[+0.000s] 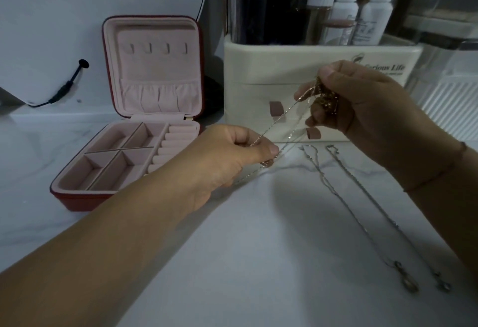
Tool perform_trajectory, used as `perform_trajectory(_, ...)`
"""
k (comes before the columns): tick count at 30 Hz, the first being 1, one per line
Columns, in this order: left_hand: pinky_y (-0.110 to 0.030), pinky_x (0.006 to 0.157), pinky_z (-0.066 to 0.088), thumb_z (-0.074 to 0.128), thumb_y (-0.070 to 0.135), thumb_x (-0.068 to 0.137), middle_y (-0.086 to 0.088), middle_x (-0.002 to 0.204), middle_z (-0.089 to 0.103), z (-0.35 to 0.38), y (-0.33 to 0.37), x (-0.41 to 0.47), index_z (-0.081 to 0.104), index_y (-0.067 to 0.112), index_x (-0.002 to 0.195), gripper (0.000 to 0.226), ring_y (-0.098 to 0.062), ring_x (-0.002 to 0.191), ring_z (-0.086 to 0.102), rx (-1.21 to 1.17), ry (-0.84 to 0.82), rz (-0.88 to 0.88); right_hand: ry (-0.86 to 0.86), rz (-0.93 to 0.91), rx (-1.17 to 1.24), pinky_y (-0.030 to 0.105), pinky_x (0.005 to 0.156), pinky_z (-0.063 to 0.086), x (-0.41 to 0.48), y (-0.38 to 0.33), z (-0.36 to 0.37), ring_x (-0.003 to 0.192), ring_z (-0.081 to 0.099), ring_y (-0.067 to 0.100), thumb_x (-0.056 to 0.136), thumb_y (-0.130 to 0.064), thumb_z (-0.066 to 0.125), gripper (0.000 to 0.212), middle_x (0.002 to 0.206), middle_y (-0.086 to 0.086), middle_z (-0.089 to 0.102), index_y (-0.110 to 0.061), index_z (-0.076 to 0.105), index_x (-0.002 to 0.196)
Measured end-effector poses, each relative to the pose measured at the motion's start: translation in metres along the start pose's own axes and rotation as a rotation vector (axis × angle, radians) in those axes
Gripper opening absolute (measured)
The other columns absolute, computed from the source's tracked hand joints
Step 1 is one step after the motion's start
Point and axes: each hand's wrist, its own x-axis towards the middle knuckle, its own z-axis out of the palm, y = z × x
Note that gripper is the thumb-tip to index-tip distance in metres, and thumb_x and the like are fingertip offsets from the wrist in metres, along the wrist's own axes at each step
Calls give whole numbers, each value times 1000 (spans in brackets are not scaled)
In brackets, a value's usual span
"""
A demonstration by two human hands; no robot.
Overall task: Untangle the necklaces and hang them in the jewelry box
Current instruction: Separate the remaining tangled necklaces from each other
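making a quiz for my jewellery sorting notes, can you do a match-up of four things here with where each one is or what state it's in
Things:
1. red jewellery box with pink lining
2. tangled gold chain bundle
3. two thin silver necklaces
4. white-capped bottles

Place or state:
A. lying straight on the white marble-look table
B. standing in the cream organiser
C. open, hooks in the lid bare
D. pinched in the right hand, one strand pulled toward the left hand

Pairs: 1-C, 2-D, 3-A, 4-B

- We see both forearms bare, no sleeves, lower frame.
- Our right hand [372, 104] has a thin reddish thread bracelet [437, 176] at the wrist.
- Our left hand [227, 156] wears nothing.
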Motion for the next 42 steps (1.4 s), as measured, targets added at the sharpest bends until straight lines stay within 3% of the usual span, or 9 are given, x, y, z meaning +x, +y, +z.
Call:
perform_trajectory(2,-11,32,21,70,23,81,9,58,65,0,0,0,71,13,83,10,0,29,31,-14,-6,6,35,2,-10,25,54,51,0,1,-1,58,55,12,98,-15,43,17,79,6,67,-11,53,85)
perform_trajectory(7,-16,37,15,60,24,89,-2,76,74,1,3,-2,72,12,84,18,-10,41,18,-59,-17,19,97,1,-25,23,50,47,3,2,-4,56,50,11,98,-14,44,18,70,3,59,-11,54,83)
perform_trajectory(16,-15,36,24,64,26,86,-3,76,69,1,0,4,70,5,92,23,-10,39,32,-56,46,1,76,-33,-29,19,39,21,7,5,-9,47,22,11,99,-16,45,30,55,-3,36,-18,45,69)
perform_trajectory(20,-16,39,28,64,7,83,-1,63,58,2,1,4,68,7,87,5,-9,41,36,-53,79,-11,119,-68,-37,19,38,22,7,5,-11,43,24,9,98,-15,46,27,51,-5,37,-16,46,72)
perform_trajectory(26,-19,42,29,49,-16,73,-17,80,53,1,0,5,50,14,64,31,-13,45,36,-47,179,32,239,-155,-188,19,39,26,7,4,-9,41,29,8,97,-13,50,18,46,-11,42,-14,50,79)
perform_trajectory(29,-17,44,33,53,-15,74,-11,70,55,0,0,4,55,15,62,32,-10,45,38,22,197,83,269,-196,-279,20,40,28,6,2,-8,41,31,7,96,-14,52,15,49,-9,45,-15,51,81)
perform_trajectory(33,-9,49,35,58,-4,82,15,46,54,0,-1,4,74,24,76,32,2,42,43,105,272,190,205,-215,-232,20,41,27,5,0,-8,43,30,8,97,-13,50,14,48,-10,45,-14,51,82)
perform_trajectory(38,0,57,35,64,9,84,28,53,59,1,3,1,76,28,87,23,11,57,54,159,290,282,81,-171,-57,20,41,24,5,1,-9,45,24,10,98,-12,46,19,53,-5,36,-14,47,79)
perform_trajectory(42,-1,54,35,73,17,79,23,47,57,2,4,-1,76,21,84,7,9,50,51,135,271,311,73,-141,7,19,40,22,8,2,-11,44,21,9,99,-13,45,23,52,-5,33,-15,45,76)
